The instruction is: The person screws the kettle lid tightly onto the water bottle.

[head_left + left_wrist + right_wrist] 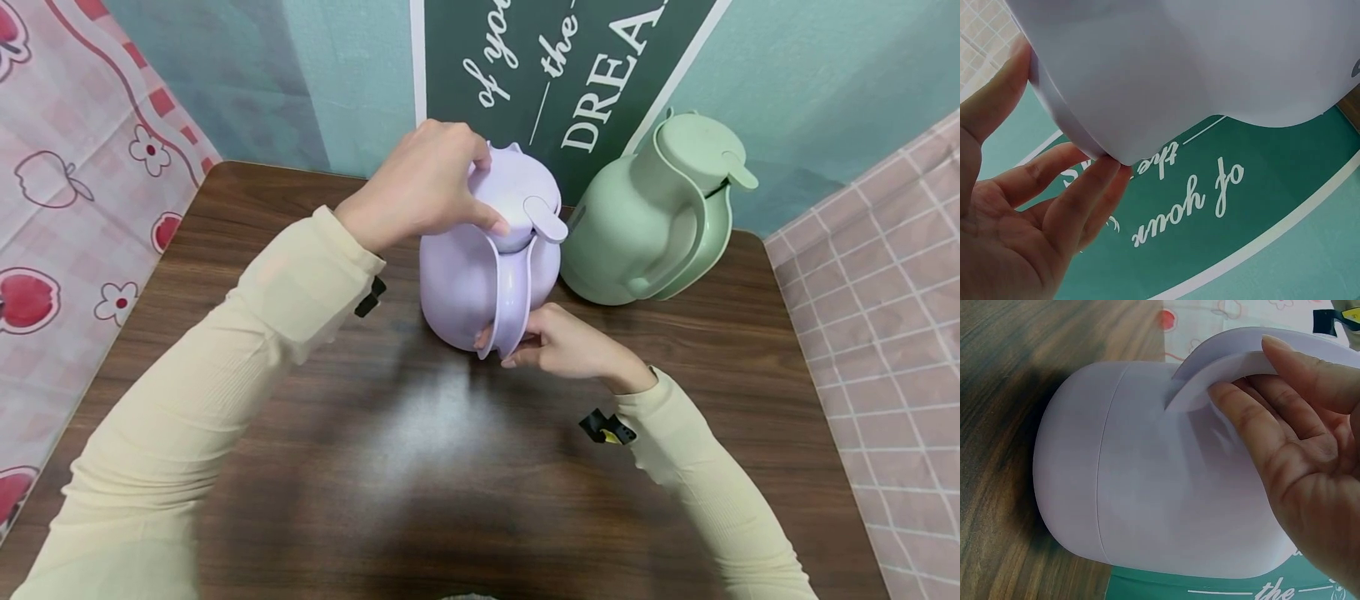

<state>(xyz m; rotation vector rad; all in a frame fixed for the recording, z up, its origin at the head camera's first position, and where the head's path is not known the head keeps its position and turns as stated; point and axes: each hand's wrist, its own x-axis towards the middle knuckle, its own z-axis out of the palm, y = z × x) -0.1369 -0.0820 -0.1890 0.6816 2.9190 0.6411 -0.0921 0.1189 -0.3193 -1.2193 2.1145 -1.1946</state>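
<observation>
A lilac thermos jug (461,287) stands upright on the wooden table, its handle (512,292) turned toward me. My left hand (427,183) grips the round lid (525,187) from the left, thumb at the front and fingers at the back. In the left wrist view, the fingertips (1107,165) press on the lid's edge. Low on the handle, my right hand (562,342) has its fingers curled round from the right. The right wrist view shows that hand (1310,437) with fingers inside the handle and the thumb on its outer side.
A green thermos jug (630,225) stands close on the right of the lilac one. Behind both is a green lettered board (480,50) against a teal backdrop. A pink tiled-pattern sheet (885,333) borders the table (465,500) on the right, a fruit-print cloth (90,208) on the left.
</observation>
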